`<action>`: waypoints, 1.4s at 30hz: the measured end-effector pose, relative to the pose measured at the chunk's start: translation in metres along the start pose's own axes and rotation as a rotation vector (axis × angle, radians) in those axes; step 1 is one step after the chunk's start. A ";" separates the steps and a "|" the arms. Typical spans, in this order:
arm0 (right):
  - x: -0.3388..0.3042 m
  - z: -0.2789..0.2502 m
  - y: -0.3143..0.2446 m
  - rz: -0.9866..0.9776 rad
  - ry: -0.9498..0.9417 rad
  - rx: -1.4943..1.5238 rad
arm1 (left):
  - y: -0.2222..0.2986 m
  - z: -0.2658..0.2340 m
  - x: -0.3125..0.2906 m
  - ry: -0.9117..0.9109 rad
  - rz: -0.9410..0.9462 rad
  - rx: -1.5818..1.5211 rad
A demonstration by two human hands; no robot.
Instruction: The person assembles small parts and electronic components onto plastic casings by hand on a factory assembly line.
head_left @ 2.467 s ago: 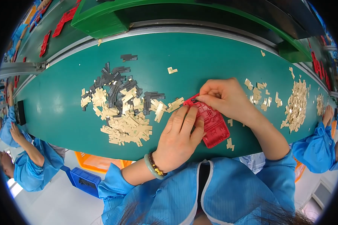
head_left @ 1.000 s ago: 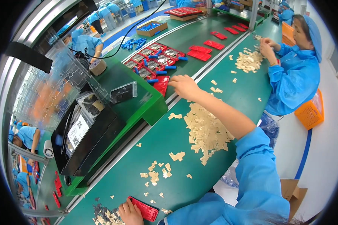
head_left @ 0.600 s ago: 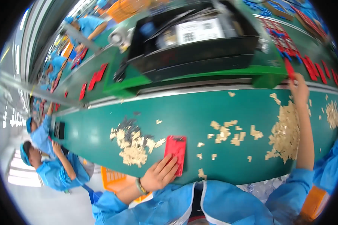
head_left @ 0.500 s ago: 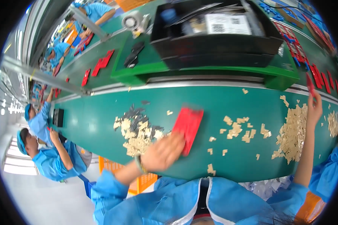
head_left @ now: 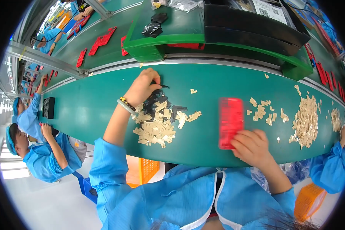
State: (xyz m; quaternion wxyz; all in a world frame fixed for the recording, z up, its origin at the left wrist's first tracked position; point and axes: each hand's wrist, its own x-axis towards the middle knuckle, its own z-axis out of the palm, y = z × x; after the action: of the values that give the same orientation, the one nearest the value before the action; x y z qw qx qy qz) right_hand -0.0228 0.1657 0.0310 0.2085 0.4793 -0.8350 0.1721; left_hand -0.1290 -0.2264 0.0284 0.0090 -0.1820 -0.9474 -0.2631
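Observation:
My left hand (head_left: 145,87) is closed in a pinch on a small black strip (head_left: 165,86). It hovers at the far edge of a pile of thin black pieces (head_left: 154,102). Cream L-shaped pieces (head_left: 154,130) are heaped over the near side of that pile. My right hand (head_left: 252,147) grips the lower right corner of a flat red rectangular panel (head_left: 231,119), blurred by motion. This panel stands lengthwise away from me, over the green work surface (head_left: 203,142); whether it touches the surface I cannot tell.
More cream pieces (head_left: 261,111) lie scattered right of the panel, with a large heap (head_left: 306,122) beyond. A green raised shelf (head_left: 165,40) carries a black box (head_left: 253,28). Red parts (head_left: 102,41) lie on the far belt. Co-workers in blue (head_left: 46,153) sit at left; another person's sleeve (head_left: 329,166) is at right.
My left hand has left the red panel it was on and moved to the black pieces. My right hand, holding a red part at the far right, has come to the middle.

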 end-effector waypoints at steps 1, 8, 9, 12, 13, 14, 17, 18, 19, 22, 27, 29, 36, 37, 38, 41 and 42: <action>0.010 0.005 -0.003 -0.019 -0.058 0.043 | 0.006 -0.001 -0.001 -0.003 0.011 -0.004; 0.049 0.019 -0.015 0.278 -0.099 0.476 | 0.104 0.016 -0.043 0.433 0.514 0.445; 0.063 0.023 -0.018 0.579 -0.060 0.953 | 0.120 0.023 -0.055 0.405 0.576 0.509; 0.079 0.031 -0.018 0.871 -0.025 1.514 | 0.152 0.048 -0.073 0.467 0.617 0.544; 0.080 0.031 -0.018 0.840 -0.048 1.605 | 0.157 0.053 -0.076 0.476 0.582 0.532; 0.079 0.029 -0.019 0.860 -0.005 1.510 | 0.162 0.057 -0.077 0.472 0.582 0.527; 0.074 0.009 -0.003 0.536 -0.052 1.038 | 0.171 0.060 -0.077 0.464 0.209 0.007; 0.075 0.003 -0.001 0.505 -0.108 0.986 | 0.169 0.061 -0.081 0.256 -0.017 -0.409; 0.073 0.003 -0.001 0.507 -0.109 0.989 | 0.168 0.063 -0.084 0.033 -0.247 -0.815; 0.068 0.002 0.000 0.319 -0.038 0.815 | 0.170 0.066 -0.082 -0.033 -0.305 -1.122; 0.054 0.004 -0.016 0.313 0.171 0.675 | 0.176 0.069 -0.076 0.067 -0.227 -1.165; 0.050 0.003 -0.015 0.335 0.158 0.715 | 0.168 0.070 -0.072 0.112 0.102 -0.881; 0.050 -0.004 -0.012 0.425 0.067 0.961 | 0.159 0.064 -0.065 0.061 0.201 -0.793; 0.050 -0.004 -0.012 0.437 0.047 0.966 | 0.158 0.064 -0.064 0.062 0.234 -0.756; 0.050 -0.004 -0.012 0.439 0.048 0.966 | 0.158 0.064 -0.064 0.064 0.266 -0.719; 0.049 -0.002 -0.011 0.450 0.044 0.999 | 0.162 0.065 -0.058 0.203 0.302 -0.561; 0.048 -0.001 -0.011 0.451 0.062 0.981 | 0.165 0.062 -0.057 0.199 0.306 -0.566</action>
State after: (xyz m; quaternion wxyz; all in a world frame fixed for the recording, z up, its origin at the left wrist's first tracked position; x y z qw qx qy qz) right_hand -0.0348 0.1254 0.0575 -0.0574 0.3238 -0.7324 0.5961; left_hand -0.0135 -0.0834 0.0502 0.0898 -0.2906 -0.7930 -0.5279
